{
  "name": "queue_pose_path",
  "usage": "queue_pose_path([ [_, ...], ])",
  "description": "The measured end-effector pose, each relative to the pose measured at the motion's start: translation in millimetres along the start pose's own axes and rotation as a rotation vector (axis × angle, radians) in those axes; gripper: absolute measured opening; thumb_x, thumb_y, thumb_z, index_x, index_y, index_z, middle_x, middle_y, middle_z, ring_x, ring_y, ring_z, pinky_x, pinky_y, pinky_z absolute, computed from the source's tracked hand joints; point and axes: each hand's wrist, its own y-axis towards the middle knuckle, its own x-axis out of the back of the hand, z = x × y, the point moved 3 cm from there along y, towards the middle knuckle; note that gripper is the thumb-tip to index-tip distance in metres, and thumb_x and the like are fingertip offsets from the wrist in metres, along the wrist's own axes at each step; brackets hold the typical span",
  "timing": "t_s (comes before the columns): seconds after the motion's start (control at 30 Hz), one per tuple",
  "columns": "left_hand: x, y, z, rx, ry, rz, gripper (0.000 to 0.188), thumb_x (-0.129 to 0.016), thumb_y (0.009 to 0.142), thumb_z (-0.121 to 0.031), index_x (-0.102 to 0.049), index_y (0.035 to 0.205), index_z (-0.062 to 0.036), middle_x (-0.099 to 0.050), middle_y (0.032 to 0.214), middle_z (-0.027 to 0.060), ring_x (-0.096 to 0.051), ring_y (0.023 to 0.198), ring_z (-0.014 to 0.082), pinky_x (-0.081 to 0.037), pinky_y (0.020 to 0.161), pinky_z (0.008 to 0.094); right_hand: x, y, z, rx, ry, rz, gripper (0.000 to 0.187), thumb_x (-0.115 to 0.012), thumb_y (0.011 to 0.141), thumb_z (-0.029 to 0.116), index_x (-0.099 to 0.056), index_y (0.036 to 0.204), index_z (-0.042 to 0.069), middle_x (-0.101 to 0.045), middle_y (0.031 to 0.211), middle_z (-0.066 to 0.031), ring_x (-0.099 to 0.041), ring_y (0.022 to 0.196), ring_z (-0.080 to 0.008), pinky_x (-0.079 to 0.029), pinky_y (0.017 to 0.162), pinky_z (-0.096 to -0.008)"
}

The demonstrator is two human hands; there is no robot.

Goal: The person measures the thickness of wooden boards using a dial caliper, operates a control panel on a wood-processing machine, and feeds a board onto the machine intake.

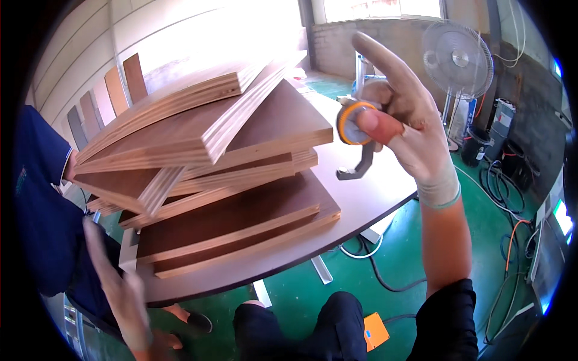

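My right hand (415, 132), in a pale, soiled work glove with the thumb tip bare, is raised right of the board stack. Thumb and curled fingers grip a round grey disc with an orange rim (355, 123); a dark bent arm (360, 168) hangs below it. I cannot make out its exact kind. The index finger points up. At the lower left, my left hand (123, 301) is blurred by motion, fingers stretched out, nothing seen in it. It is nearest the table's left corner. Thick brown-faced plywood boards (241, 198) lie crosswise in a loose stack.
The boards rest on a pale table (373, 180) with a dark curved edge. A person in dark blue (48, 198) stands at the left, by the stack. A standing fan (459, 57), buckets (475, 146) and cables (503, 186) are at the right. An orange box (376, 331) lies on the green floor.
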Motion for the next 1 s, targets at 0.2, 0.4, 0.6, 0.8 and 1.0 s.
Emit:
queue_pose_path([
  [0.2, -18.6, -20.8, -24.8, -0.462, 0.707, 0.417, 0.094, -0.065, 0.083, -0.072, -0.057, 0.141, 0.0022, -0.055, 0.148, 0.0286, -0.053, 0.133, 0.0523, -0.041, 0.111, 0.062, -1.2, 41.8, -9.5, 0.112, 0.025, 0.098, 0.074, -0.081, 0.096, 0.016, -0.045, 0.159, 0.001, -0.07, 0.093, -0.0037, -0.066, 0.083, -0.008, -0.055, 0.068, -0.0221],
  [0.4, -17.7, -21.1, -19.8, -0.443, 0.762, 0.441, 0.101, -0.053, 0.087, -0.082, -0.057, 0.142, 0.0022, -0.056, 0.147, 0.0281, -0.056, 0.129, 0.0506, -0.041, 0.111, 0.0624, -11.2, 48.9, -13.9, 0.238, 0.17, 0.211, 0.068, -0.08, 0.095, 0.007, -0.049, 0.156, 0.001, -0.069, 0.088, -0.0024, -0.061, 0.081, -0.0055, -0.049, 0.069, -0.0213],
  [0.6, -19.5, -21.7, -17.0, -0.439, 0.745, 0.404, 0.1, -0.05, 0.09, -0.082, -0.056, 0.143, 0.0024, -0.056, 0.147, 0.0281, -0.054, 0.134, 0.0506, -0.039, 0.114, 0.0618, -14.0, 47.4, -26.0, 0.085, 0.16, 0.189, 0.059, -0.083, 0.094, 0.013, -0.057, 0.146, -0.001, -0.071, 0.086, -0.0041, -0.062, 0.077, -0.0065, -0.05, 0.068, -0.021],
  [0.8, -22.8, -21.1, -20.9, -0.431, 0.728, 0.409, 0.099, -0.049, 0.092, -0.081, -0.055, 0.145, 0.0024, -0.056, 0.148, 0.0282, -0.053, 0.136, 0.0512, -0.039, 0.115, 0.0615, -5.0, 53.3, 4.3, -0.183, 0.126, 0.197, 0.054, -0.078, 0.097, 0.007, -0.056, 0.145, -0.003, -0.077, 0.099, -0.0131, -0.075, 0.087, -0.016, -0.062, 0.067, -0.0259],
  [1.0, -20.7, -22.5, -18.4, -0.44, 0.738, 0.391, 0.1, -0.056, 0.087, -0.082, -0.056, 0.145, -0.0002, -0.056, 0.148, 0.0265, -0.053, 0.136, 0.0506, -0.04, 0.112, 0.0611, -3.7, 53.6, -10.0, 0.11, -0.062, 0.192, 0.062, -0.084, 0.093, 0.019, -0.058, 0.145, -0.002, -0.074, 0.095, -0.0077, -0.068, 0.083, -0.0098, -0.055, 0.074, -0.0234],
])
